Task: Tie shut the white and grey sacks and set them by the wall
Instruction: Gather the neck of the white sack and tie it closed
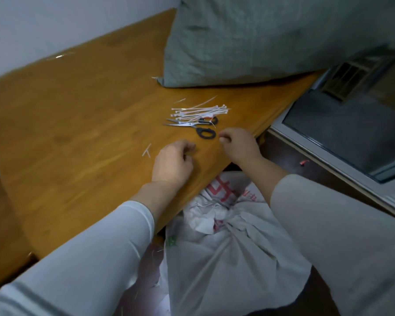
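A white sack [226,252] with red print stands on the floor under the table's near edge, between my forearms, its neck bunched together. A grey-green sack [260,37] lies on the wooden table [78,106] at the back right, against the wall. Loose white zip ties [198,111] are piled beside black-handled scissors [196,128] on the tabletop. My left hand [173,163] hovers over the table with its fingers curled under, and nothing shows in it. My right hand [237,144] is just right of the scissors' handles, fingers curled, thumb against forefinger, with nothing visible in the pinch.
Cut-off tie ends [146,151] lie left of my left hand. A white wall [55,23] runs behind the table. At the right a window frame [328,156] meets the dark floor [290,153], where a small red scrap lies.
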Available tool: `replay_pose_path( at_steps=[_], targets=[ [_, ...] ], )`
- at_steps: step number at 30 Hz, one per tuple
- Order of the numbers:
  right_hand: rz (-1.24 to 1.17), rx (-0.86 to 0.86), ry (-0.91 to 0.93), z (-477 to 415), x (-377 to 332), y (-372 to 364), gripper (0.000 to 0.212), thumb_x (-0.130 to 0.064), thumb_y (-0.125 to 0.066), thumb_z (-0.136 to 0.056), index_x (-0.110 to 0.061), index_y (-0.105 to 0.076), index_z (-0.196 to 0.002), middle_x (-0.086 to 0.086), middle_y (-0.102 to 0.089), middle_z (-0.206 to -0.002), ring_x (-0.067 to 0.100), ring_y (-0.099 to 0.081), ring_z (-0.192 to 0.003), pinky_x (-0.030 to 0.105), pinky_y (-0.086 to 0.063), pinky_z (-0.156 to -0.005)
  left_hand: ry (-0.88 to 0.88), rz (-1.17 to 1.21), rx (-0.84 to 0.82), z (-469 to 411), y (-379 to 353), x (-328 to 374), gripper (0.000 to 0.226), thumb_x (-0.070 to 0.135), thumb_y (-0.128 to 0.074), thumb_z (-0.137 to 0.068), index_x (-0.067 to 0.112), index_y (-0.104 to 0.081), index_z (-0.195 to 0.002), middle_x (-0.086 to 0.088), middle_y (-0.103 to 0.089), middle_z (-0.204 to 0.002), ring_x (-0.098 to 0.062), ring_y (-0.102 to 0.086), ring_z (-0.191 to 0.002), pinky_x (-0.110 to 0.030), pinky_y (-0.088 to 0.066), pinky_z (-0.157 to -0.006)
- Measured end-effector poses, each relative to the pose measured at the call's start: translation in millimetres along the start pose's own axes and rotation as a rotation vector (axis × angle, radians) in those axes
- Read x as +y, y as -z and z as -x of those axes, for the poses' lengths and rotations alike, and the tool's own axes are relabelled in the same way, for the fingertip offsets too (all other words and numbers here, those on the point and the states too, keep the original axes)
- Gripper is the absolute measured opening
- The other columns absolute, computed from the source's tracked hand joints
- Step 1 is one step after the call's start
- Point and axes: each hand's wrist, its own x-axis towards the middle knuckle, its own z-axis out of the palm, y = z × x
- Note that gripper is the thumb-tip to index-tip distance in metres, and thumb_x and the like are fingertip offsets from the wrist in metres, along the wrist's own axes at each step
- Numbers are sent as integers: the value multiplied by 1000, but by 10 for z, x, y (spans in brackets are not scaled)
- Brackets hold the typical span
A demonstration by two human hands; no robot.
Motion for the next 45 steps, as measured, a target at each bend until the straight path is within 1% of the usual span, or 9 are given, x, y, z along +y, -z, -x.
replay_pose_path(
  at_steps=[14, 18, 24, 27, 29, 32, 35, 39, 45],
  targets=[
    [139, 39, -174, -544, -177, -404, 25, -25, -56, -92, -6, -66, -104, 11, -67, -98, 26, -64, -90, 29, -47, -69, 127, 68, -27, -376, 143, -392, 34, 1, -48, -82, 18, -67, -104, -4, -69, -110, -26, -60, -107, -34, -47, -95],
    [-311, -80, -317, -488, -273, -332, 14, -11, -58, -90, 0, -63, -96, 14, -66, -81, 24, -65, -61, 31, -58, -64, 168, 151, -10, -374, 184, -393, 28, 3, -50, -83, 16, -69, -100, -7, -70, -107, -27, -61, -105, -37, -48, -94],
    [-855, -122, -460, -270, -477, -192, 3, 5, -63, -83, 5, -59, -82, 13, -54, -80, 23, -59, -58, 20, -54, -43, 384, 393, 31, -386, 214, -361, 3, 21, -61, -84, 20, -60, -86, -13, -70, -99, -30, -66, -95, -42, -52, -91],
    [-919, -182, -437, -139, -525, -227, 20, 3, -62, -84, 11, -60, -102, 13, -57, -76, 19, -58, -55, 17, -54, -44, 586, 699, -31, -352, 257, -231, 51, 51, -65, -77, 14, -53, -110, -11, -66, -97, -26, -66, -84, -44, -54, -88],
    [-955, -245, -425, -60, -560, -251, 24, 2, -62, -85, 11, -60, -106, 12, -59, -74, 15, -59, -51, 17, -54, -46, 606, 777, -34, -334, 271, -164, 96, 69, -65, -60, 12, -41, -134, -11, -60, -119, -24, -62, -103, -45, -50, -95],
    [-977, -306, -385, 36, -612, -248, 24, 2, -62, -85, 10, -60, -107, 12, -59, -70, 7, -58, -39, 16, -53, -46, 508, 780, 48, -340, 241, -177, 64, 53, -60, -78, 14, -50, -127, -11, -60, -124, -26, -56, -115, -47, -46, -100],
    [-895, -308, -305, 122, -625, -204, 30, -1, -68, -81, 9, -61, -108, 9, -59, -70, 5, -60, -44, 17, -51, -47, 448, 779, 147, -336, 284, -144, 10, 25, -50, -93, 19, -59, -92, -12, -67, -100, -30, -63, -100, -48, -49, -96],
    [-345, -63, 25, 212, -580, -107, 49, -19, -79, -69, -13, -59, -113, 0, -52, -108, 8, -48, -96, 26, -44, -79, 430, 763, 128, -266, 320, 4, 19, 19, -49, -94, 18, -60, -78, -11, -63, -74, -29, -62, -77, -49, -54, -86],
    [-74, -125, 138, 483, -396, 94, 27, -30, -72, -74, -18, -61, -96, -5, -57, -93, 15, -56, -88, 28, -39, -67, 470, 672, 21, -89, 183, 304, 23, 25, -59, -85, 18, -60, -63, -18, -68, -79, -32, -66, -78, -47, -56, -82]
  ],
)
